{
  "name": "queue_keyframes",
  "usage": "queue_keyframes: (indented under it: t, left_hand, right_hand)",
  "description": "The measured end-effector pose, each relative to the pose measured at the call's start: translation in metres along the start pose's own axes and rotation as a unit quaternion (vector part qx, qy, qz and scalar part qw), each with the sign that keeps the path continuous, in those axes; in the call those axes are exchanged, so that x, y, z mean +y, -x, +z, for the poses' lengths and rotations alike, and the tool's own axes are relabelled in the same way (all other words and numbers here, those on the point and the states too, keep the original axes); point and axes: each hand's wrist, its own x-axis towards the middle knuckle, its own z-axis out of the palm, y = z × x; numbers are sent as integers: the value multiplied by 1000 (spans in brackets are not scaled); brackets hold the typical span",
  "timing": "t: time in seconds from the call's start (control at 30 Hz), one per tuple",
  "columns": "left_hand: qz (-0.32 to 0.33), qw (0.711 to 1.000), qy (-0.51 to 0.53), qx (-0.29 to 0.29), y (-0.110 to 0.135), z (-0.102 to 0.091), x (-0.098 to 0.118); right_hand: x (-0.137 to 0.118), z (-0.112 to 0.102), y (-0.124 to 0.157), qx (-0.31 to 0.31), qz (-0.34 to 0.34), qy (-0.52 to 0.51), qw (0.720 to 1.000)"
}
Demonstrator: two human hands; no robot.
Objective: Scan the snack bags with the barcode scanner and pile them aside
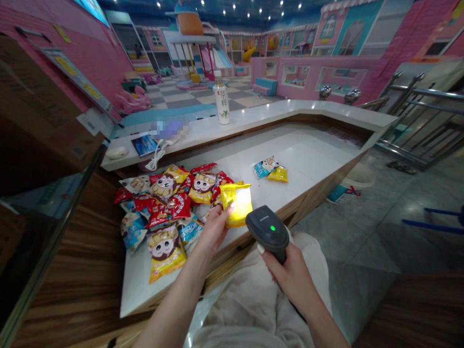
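Note:
Between the fingers of my left hand [216, 227] is a yellow snack bag [232, 197], raised at the right side of a pile, its face lit by a bright white patch. My right hand [289, 270] is wrapped round the handle of a black barcode scanner [266, 227], which glows with a green light and points toward that bag. The pile of red, yellow and blue snack bags [166, 205] covers the left part of the white desk [232, 159]. Farther right on the desk lie a blue snack bag [266, 166] and a small yellow bag [278, 174], touching.
A raised white ledge [253, 115] runs behind the desk, bearing a tea bottle [222, 99], a white cable [156, 157] and a blue card [144, 145]. On the floor to the right stands a white bucket [350, 186]. A cardboard box [39, 92] rises at the left.

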Motion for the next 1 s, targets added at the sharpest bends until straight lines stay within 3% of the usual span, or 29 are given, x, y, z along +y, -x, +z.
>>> queue_keyframes:
  t: [0.23, 0.4, 0.47, 0.53, 0.6, 0.73, 0.87, 1.0]
  left_hand:
    - [-16, 1000, 12, 21, 0, 7, 4]
    - [-13, 999, -10, 33, -19, 17, 5]
    - [15, 999, -44, 18, -33, 25, 5]
    - [83, 988, -127, -6, -51, 34, 5]
    - [176, 949, -257, -39, -71, 45, 4]
    - [293, 823, -478, -88, -116, 66, -7]
    - [306, 761, -567, -72, -155, 84, -30]
    - [269, 704, -653, -77, -173, 97, -55]
  right_hand:
    - [6, -3, 0, 4, 16, -1, 1000]
    - [14, -9, -1, 18, 26, -16, 999]
    - [17, -11, -2, 25, 37, -30, 999]
    - [20, -14, -3, 34, 50, -41, 997]
    - [22, -17, -4, 43, 56, -45, 997]
    - [29, -21, -6, 53, 63, -46, 996]
    - [34, -24, -8, 56, 85, -60, 993]
    - [33, -26, -12, 63, 95, -62, 992]
